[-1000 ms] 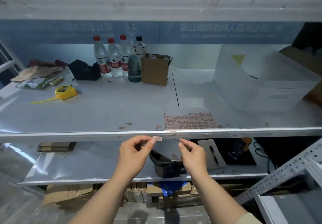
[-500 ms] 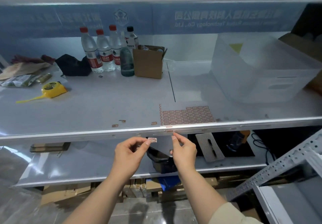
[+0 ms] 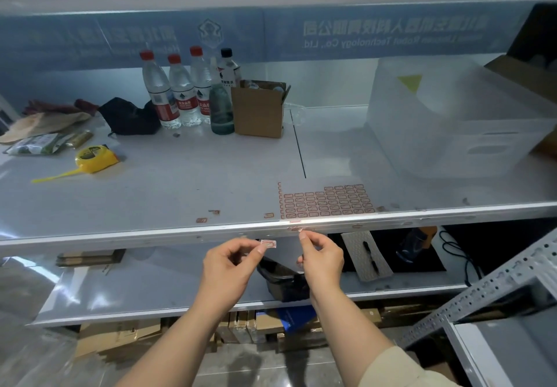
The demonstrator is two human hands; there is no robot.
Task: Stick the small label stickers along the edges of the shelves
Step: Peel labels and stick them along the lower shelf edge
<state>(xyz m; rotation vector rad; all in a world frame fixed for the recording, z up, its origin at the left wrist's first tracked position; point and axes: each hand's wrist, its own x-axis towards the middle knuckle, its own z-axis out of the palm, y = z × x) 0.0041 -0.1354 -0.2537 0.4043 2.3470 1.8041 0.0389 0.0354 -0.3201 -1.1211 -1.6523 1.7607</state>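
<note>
The left hand [image 3: 230,261] pinches one small label sticker [image 3: 268,243] between thumb and forefinger, just under the shelf edge [image 3: 180,235]. It has stayed there through the last second. At its 3 o'clock the right hand [image 3: 321,258] has risen; its raised fingertip now touches a sticker [image 3: 297,229] on the edge, other fingers loosely curled. So, I judge, that label is being pressed down and the held one comes next. The sticker sheet [image 3: 327,202] lies at 12 o'clock from the right hand.
</note>
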